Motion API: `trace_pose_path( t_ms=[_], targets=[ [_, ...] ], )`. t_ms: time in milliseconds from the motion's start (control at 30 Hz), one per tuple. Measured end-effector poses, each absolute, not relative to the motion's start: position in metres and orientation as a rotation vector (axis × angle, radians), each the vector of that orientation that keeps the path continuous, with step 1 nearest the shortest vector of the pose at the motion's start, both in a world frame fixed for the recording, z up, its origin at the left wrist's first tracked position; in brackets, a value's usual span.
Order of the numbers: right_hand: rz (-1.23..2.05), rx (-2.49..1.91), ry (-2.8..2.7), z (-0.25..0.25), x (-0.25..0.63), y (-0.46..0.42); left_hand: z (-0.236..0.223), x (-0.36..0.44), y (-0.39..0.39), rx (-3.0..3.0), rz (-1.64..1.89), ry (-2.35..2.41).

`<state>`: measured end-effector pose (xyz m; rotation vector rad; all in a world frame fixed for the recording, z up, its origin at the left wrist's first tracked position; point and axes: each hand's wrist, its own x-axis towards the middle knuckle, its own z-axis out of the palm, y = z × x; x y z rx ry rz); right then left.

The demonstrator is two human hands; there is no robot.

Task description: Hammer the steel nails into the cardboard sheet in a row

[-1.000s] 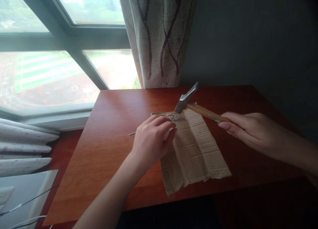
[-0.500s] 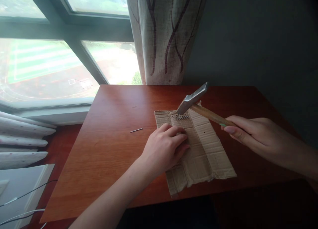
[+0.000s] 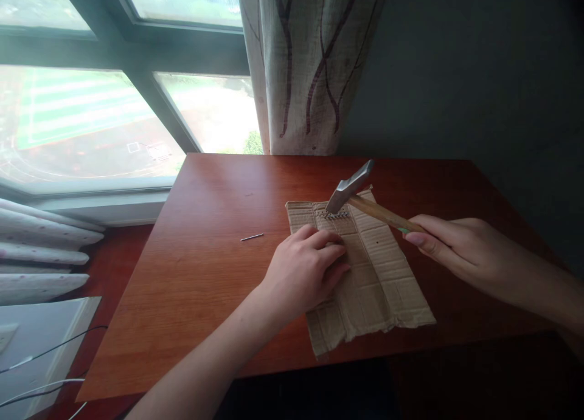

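Observation:
A torn sheet of brown cardboard [image 3: 381, 280] lies on a reddish wooden table [image 3: 205, 286]. My left hand [image 3: 303, 271] rests on the cardboard's left part, fingers curled loosely and pressing down, nothing visible in them. My right hand [image 3: 456, 250] grips the wooden handle of a hammer [image 3: 351, 186]. The hammer's steel head sits low over a row of several small nails [image 3: 334, 214] standing in the cardboard's far edge. One loose nail [image 3: 252, 237] lies on the table left of the cardboard.
A patterned curtain [image 3: 310, 67] hangs behind the table next to a large window [image 3: 91, 116]. A dark wall fills the right. At the lower left are a white surface with thin cables [image 3: 41, 359] and pale folded fabric [image 3: 41, 250].
My left hand drew back from the row of nails and settled flat on the cardboard. The hammer head dropped closer to the nails. The view shifted slightly.

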<state>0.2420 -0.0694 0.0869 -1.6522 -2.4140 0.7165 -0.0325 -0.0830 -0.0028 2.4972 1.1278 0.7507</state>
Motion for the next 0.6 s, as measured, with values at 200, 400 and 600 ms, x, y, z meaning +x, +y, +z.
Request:
trace_pose_path(
  t_ms=[200, 400, 600],
  targets=[
    [0.691, -1.672, -2.394, 0.087, 0.243, -0.069, -0.003, -0.032, -0.083, 2.491, 0.75, 1.135],
    [0.753, -1.677, -2.417, 0.083, 0.241, -0.069, -0.002, -0.032, -0.083, 2.488, 0.757, 1.135],
    [0.767, -1.695, -2.415, 0.077, 0.242, -0.072, -0.002, -0.032, -0.083, 2.484, 0.755, 1.138]
  ],
)
